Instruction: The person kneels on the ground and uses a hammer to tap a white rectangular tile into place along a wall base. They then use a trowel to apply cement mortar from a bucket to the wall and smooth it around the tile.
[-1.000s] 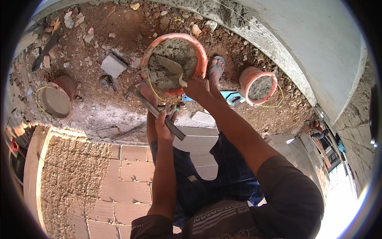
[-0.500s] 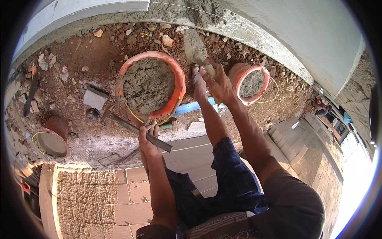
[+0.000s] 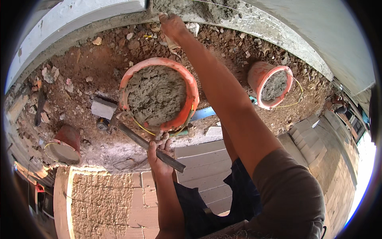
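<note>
My left hand [image 3: 160, 156] is closed around the dark handle of a hammer [image 3: 139, 139], which slants across below the large orange bucket. The hammer's head points left, beside the bucket's rim. My right hand [image 3: 174, 27] is stretched far forward to the mortar-covered base of the wall, its fingers closed on the trowel seen in the earlier frame. The trowel's blade is hidden behind the hand now. Between my arms and the wall stands the large orange bucket [image 3: 191, 85], full of wet grey mortar [image 3: 157, 93].
A smaller orange bucket [image 3: 260, 81] of mortar stands at right, and another bucket [image 3: 67, 137] with grey liquid tilts at left. A blue saw blade [image 3: 203, 113], a pale block [image 3: 103, 107] and rubble lie on the soil. Stacked blocks [image 3: 306, 145] are at right.
My right hand has swung forward and left, from beside my foot to the wall's base, and the trowel's blade has gone out of sight. My left hand still holds the hammer. The view has shifted slightly.
</note>
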### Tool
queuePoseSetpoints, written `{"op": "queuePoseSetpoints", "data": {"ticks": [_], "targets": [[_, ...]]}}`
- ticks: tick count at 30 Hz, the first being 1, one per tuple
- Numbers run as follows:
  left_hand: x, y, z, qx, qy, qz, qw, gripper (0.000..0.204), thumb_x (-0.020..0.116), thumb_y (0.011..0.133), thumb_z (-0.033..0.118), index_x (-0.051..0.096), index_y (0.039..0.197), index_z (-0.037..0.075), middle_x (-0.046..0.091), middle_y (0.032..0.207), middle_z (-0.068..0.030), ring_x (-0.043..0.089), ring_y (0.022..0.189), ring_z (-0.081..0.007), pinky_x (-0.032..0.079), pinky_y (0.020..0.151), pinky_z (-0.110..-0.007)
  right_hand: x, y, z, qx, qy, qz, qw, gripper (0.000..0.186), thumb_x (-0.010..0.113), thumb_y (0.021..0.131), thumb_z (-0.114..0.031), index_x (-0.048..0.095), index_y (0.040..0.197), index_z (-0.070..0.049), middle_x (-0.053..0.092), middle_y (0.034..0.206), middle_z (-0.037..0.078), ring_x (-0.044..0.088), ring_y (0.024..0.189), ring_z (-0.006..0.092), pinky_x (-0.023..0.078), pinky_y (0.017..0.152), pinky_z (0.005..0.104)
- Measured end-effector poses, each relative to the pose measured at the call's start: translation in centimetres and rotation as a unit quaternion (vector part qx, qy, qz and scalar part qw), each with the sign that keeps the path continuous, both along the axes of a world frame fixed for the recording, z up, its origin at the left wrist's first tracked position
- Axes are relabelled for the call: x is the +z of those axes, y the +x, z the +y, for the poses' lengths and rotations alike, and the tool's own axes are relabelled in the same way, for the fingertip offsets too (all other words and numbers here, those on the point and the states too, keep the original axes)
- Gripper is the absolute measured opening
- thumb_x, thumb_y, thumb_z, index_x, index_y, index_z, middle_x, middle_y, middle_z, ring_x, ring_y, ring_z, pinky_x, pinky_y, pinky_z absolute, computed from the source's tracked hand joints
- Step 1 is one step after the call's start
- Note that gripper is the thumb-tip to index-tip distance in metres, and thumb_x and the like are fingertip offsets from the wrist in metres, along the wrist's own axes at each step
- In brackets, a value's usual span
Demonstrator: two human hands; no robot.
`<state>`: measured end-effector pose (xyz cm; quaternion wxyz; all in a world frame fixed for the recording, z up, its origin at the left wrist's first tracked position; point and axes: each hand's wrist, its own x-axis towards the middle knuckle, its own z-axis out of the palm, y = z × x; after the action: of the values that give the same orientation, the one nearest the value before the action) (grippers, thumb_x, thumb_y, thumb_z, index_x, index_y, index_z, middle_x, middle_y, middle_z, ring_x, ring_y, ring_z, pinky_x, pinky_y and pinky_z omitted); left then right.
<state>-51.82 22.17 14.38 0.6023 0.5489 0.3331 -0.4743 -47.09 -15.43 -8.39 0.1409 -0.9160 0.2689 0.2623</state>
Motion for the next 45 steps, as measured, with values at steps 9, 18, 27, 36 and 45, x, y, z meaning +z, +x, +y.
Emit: {"op": "queuePoseSetpoints", "data": {"ticks": [9, 18, 27, 36, 45], "targets": [[0.3, -0.2, -0.8, -0.005, 0.016, -0.007, 1.0, 0.029, 0.06, 0.099, 0.036, 0.064, 0.096, 0.008, 0.063, 0.132, -0.0117, 0.059, 0.124, -0.0273, 0.045, 0.107, -0.043, 2.6, -4.0, -2.1, -0.503, 0.247, -0.119, 0.82, 0.054, 0.052, 0.101, -0.046, 0.06, 0.123, 0.004, 0.073, 0.097, 0.018, 0.07, 0.088, 0.0269, 0.059, 0.07, 0.0398], [0.2, 0.3, 0.1, 0.023, -0.019, 0.041, 0.999, 0.028, 0.06, 0.099, 0.036, 0.064, 0.098, 0.008, 0.06, 0.135, -0.012, 0.059, 0.124, -0.0278, 0.042, 0.108, -0.045, 6.4, -6.9, -2.4, -0.697, 0.46, -0.201, 0.512, 0.041, 0.054, 0.103, -0.037, 0.056, 0.122, -0.001, 0.066, 0.083, 0.01, 0.061, 0.061, 0.0184, 0.055, 0.052, 0.0338], [0.9, 1.1, 0.5, 0.011, -0.04, 0.057, 0.998, 0.032, 0.061, 0.097, 0.038, 0.064, 0.108, 0.007, 0.062, 0.132, -0.0121, 0.059, 0.124, -0.0278, 0.042, 0.108, -0.045, 11.1, -9.0, -4.3, -0.201, -0.014, 0.057, 0.978, 0.038, 0.05, 0.099, -0.017, 0.043, 0.132, 0.001, 0.06, 0.124, 0.034, 0.071, 0.09, 0.0366, 0.058, 0.07, 0.047], [0.6, 0.9, 0.2, 0.006, -0.051, 0.052, 0.997, 0.034, 0.059, 0.098, 0.042, 0.063, 0.105, 0.009, 0.062, 0.132, -0.0101, 0.055, 0.128, -0.0284, 0.037, 0.111, -0.047, 10.1, -9.4, -9.1, -0.327, 0.184, 0.062, 0.925, 0.049, 0.065, 0.093, -0.026, 0.052, 0.126, 0.008, 0.07, 0.093, 0.026, 0.072, 0.074, 0.032, 0.057, 0.067, 0.0444], [0.2, 0.7, -0.5, -0.014, -0.046, 0.052, 0.997, 0.038, 0.061, 0.097, 0.043, 0.066, 0.098, 0.005, 0.058, 0.136, -0.0148, 0.057, 0.126, -0.0334, 0.039, 0.111, -0.048, 6.7, -3.2, -3.9, -0.352, 0.225, 0.022, 0.908, 0.056, 0.063, 0.087, -0.027, 0.053, 0.129, 0.009, 0.067, 0.113, 0.027, 0.068, 0.102, 0.0355, 0.055, 0.089, 0.0452]]}}
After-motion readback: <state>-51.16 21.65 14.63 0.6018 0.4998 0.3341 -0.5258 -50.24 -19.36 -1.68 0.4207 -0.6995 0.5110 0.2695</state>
